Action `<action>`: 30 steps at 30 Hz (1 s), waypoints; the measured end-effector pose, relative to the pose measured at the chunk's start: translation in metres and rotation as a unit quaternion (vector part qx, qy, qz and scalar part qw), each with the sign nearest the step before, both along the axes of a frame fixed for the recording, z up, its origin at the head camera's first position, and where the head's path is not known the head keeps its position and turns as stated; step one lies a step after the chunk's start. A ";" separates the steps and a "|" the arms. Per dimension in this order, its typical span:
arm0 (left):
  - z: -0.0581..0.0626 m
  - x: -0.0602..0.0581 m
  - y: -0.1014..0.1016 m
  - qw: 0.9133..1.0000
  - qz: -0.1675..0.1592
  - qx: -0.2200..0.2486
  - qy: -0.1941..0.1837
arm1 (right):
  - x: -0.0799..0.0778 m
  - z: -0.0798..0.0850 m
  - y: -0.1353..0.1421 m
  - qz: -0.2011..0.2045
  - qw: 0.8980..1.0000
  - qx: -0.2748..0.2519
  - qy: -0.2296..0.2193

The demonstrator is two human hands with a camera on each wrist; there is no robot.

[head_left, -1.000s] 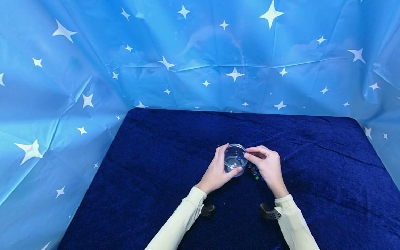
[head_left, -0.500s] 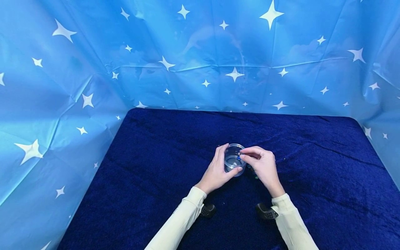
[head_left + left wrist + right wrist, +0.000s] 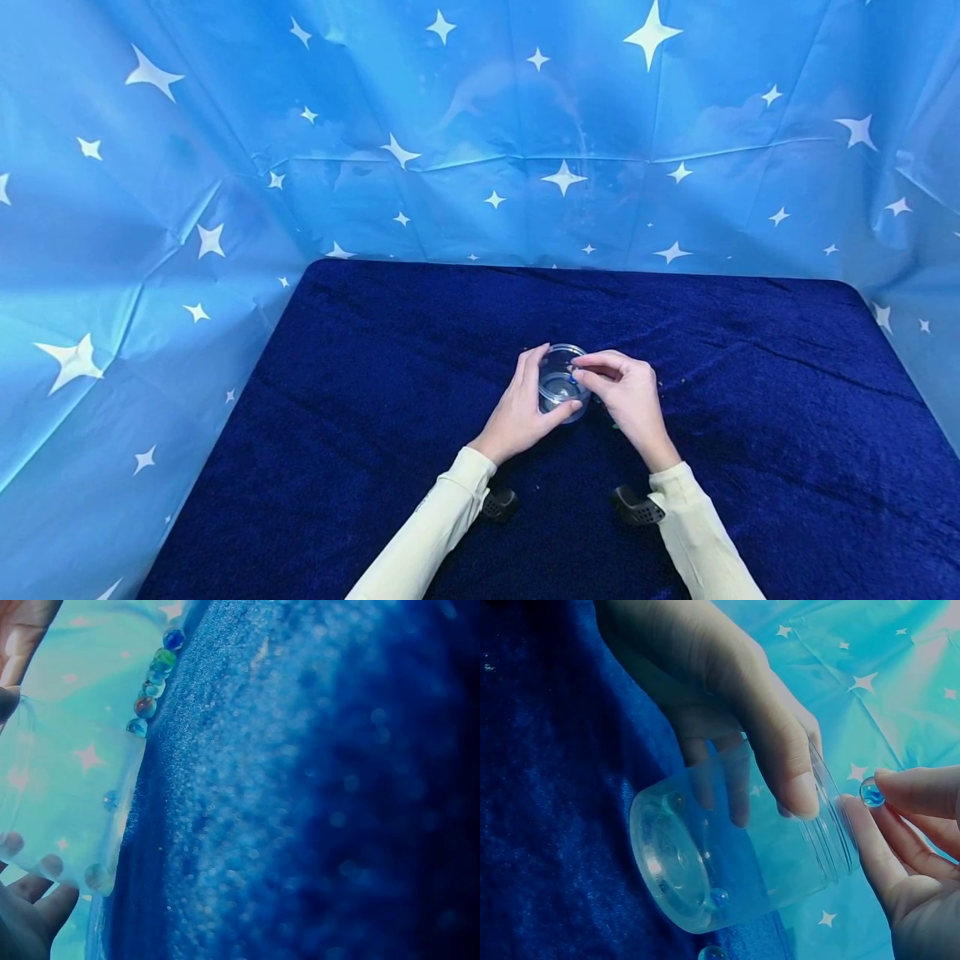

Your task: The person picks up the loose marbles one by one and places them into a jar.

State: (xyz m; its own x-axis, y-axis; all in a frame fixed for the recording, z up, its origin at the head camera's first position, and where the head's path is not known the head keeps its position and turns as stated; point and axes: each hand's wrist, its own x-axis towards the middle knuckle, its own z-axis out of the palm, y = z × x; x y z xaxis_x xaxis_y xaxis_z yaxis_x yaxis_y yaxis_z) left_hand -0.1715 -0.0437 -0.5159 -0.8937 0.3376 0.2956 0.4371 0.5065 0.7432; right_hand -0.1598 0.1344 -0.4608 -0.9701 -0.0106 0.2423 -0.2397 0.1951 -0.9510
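Observation:
A clear plastic jar stands on the cloth, mouth up. My left hand grips its side, thumb on the near wall and fingers round the far wall. Between thumb and fingertip, my right hand pinches a clear marble with a blue swirl, right at the jar's rim. Inside the jar, a blue marble lies at the bottom. Beside the jar on the cloth, several glass marbles sit close together, among them a reddish marble and a green marble; in the head view my right hand mostly hides them.
A dark blue plush cloth covers the table. Behind it and at both sides hangs a light blue curtain with white stars. Dark wrist devices, one of them a left device, sit at both sleeve cuffs.
My right hand has moved left, bringing its marble from the jar's right edge to over the mouth. It now covers most of the loose marbles. My left hand and the jar stay put.

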 end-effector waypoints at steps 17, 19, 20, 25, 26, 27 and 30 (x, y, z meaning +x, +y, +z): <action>0.001 0.000 0.000 1.000 0.000 0.001 -0.008 | -0.001 -0.001 0.000 0.005 1.000 -0.015 -0.019; 0.001 0.000 0.000 1.000 0.000 0.002 -0.008 | -0.001 -0.001 0.000 0.006 1.000 -0.018 -0.018; 0.000 0.000 0.000 1.000 0.000 0.003 -0.008 | -0.001 -0.001 -0.001 0.006 1.000 -0.019 -0.017; 0.001 0.000 0.000 1.000 0.001 0.003 -0.008 | -0.001 -0.001 -0.001 0.004 1.000 -0.016 -0.016; 0.001 0.000 0.000 1.000 0.001 0.004 -0.008 | -0.001 -0.001 -0.001 0.004 1.000 -0.016 -0.016; 0.001 0.000 0.000 1.000 0.001 0.004 -0.008 | -0.001 -0.001 -0.001 0.003 1.000 -0.016 -0.015; 0.001 0.001 0.000 1.000 0.001 0.005 -0.008 | -0.001 0.000 -0.001 0.003 1.000 -0.017 -0.013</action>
